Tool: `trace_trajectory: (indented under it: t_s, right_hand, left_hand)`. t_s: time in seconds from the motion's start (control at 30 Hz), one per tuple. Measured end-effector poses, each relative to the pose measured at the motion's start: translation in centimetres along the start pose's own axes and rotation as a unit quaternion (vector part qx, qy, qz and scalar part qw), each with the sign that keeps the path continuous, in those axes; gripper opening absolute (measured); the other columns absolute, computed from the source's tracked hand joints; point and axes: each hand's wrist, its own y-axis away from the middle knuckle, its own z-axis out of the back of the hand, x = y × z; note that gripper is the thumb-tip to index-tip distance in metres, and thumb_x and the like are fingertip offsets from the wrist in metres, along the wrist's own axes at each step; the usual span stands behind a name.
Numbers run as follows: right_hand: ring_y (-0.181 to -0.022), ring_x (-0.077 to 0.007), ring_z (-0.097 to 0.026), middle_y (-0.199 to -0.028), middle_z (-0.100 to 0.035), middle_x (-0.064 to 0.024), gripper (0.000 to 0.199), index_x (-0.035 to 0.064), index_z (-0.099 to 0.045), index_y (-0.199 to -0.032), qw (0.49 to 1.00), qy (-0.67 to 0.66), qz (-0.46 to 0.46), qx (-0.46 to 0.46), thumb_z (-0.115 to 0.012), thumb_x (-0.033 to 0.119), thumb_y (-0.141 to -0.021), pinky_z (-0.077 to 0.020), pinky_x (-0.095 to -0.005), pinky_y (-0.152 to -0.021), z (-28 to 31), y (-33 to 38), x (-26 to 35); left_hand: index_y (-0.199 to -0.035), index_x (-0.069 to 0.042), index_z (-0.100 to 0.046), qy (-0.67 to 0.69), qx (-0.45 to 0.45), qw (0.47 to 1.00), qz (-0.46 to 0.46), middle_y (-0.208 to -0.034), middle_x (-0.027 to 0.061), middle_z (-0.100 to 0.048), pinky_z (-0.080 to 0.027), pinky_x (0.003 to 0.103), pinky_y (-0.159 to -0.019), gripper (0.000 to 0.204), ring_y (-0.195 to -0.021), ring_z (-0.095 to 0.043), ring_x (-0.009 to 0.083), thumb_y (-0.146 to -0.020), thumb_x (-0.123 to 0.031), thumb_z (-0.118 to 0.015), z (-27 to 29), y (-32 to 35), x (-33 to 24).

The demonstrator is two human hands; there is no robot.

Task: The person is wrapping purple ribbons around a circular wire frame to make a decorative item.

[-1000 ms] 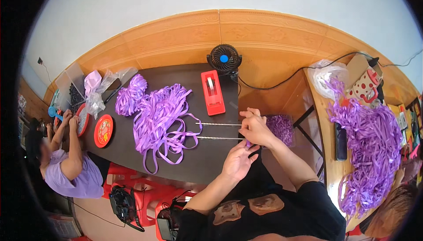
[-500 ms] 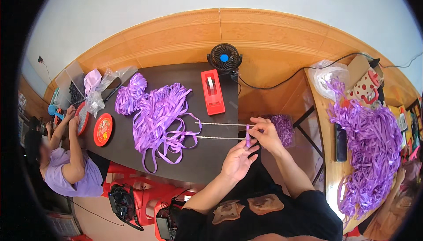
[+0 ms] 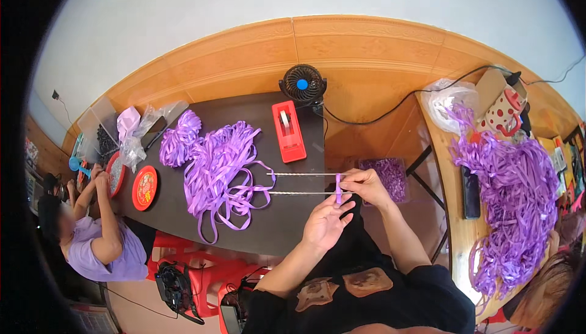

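Note:
Two thin twisted rods point(image 3: 299, 174) run side by side from the dark table toward my hands. A narrow purple ribbon point(image 3: 339, 183) crosses both rods near their right-hand ends. My right hand point(image 3: 366, 186) pinches this ribbon between thumb and fingers, close to the upper rod. Palm up, my left hand point(image 3: 323, 224) has its fingertips on the ribbon's lower end beside the lower rod; its other fingers are loosely curled. At the rods' far left ends, more ribbon loops around them from a large loose purple ribbon heap point(image 3: 217, 175) on the table.
A red tape dispenser point(image 3: 289, 131) and a black fan point(image 3: 302, 85) stand beyond the rods. Left are a red plate point(image 3: 144, 187) and a co-worker point(image 3: 104, 242) at a red bowl point(image 3: 116, 172). On the wooden table at right lie another ribbon pile point(image 3: 519, 206) and a phone point(image 3: 470, 193).
The view has shifted slightly. Both hands stay at the ribbon across the rods; my right hand's raised fingers have come down closer to it.

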Motion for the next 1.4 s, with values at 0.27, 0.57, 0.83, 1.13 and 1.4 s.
trace_trajectory:
  t_s: [0.27,0.57,0.83,1.13,1.4]
  right_hand:
    - [-0.075,-0.0155,-0.062,-0.075,-0.066,-0.0102,0.012,0.0002,-0.069,-0.082,0.982,0.188,0.006,0.002,-0.066,0.012,-0.08,-0.0476,-0.0278,-0.07,0.8,0.5,-0.1]
    - [-0.086,-0.0383,-0.06,-0.091,-0.065,-0.0192,0.018,0.0055,-0.069,-0.087,0.884,0.419,0.125,-0.167,-0.061,0.021,-0.083,-0.0471,-0.0438,-0.077,-3.2,2.2,1.2]
    - [-0.055,-0.0166,-0.06,-0.069,-0.063,-0.0112,0.02,-0.0053,-0.065,-0.081,0.957,-0.196,-0.201,-0.076,-0.067,0.015,-0.082,-0.0535,-0.0304,-0.047,-3.3,0.9,0.8]
    - [-0.07,-0.0134,-0.062,-0.085,-0.069,-0.011,0.011,-0.0023,-0.068,-0.08,0.964,-0.191,-0.183,-0.036,-0.064,0.007,-0.081,-0.0478,-0.0233,-0.062,-3.0,0.2,0.1]
    - [-0.075,-0.016,-0.064,-0.092,-0.069,-0.0152,0.013,-0.0042,-0.067,-0.075,0.965,-0.173,-0.18,-0.078,-0.059,0.002,-0.082,-0.0492,-0.0255,-0.064,-3.5,0.4,0.4]
  left_hand:
    - [-0.112,-0.006,-0.056,-0.011,-0.002,1.0,0.0,-0.114,0.0055,-0.06,-0.042,0.036,-0.087,0.033,-0.106,-0.055,0.0219,-0.08,-0.004,-0.052,0.1,-0.1,0.1]
    - [-0.116,-0.006,-0.053,-0.005,0.024,1.0,-0.001,-0.112,0.004,-0.057,-0.042,0.035,-0.083,0.038,-0.106,-0.054,0.0199,-0.079,-0.002,-0.05,0.4,-0.2,0.2]
    - [-0.118,-0.006,-0.052,-0.048,0.003,0.999,-0.006,-0.113,0.0047,-0.057,-0.042,0.034,-0.084,0.039,-0.105,-0.054,0.0199,-0.078,-0.003,-0.051,0.3,-0.3,0.6]
    - [-0.13,-0.001,-0.045,-0.278,0.05,0.95,-0.132,-0.12,0.0142,-0.057,-0.046,0.029,-0.081,0.047,-0.101,-0.057,0.0199,-0.084,-0.003,-0.053,-5.7,6.7,-0.9]
    - [-0.106,-0.001,-0.058,-0.455,-0.018,0.563,-0.69,-0.1,0.0158,-0.059,-0.046,0.036,-0.079,0.03,-0.089,-0.058,0.0262,-0.087,-0.02,-0.045,-10.5,13.9,-10.3]
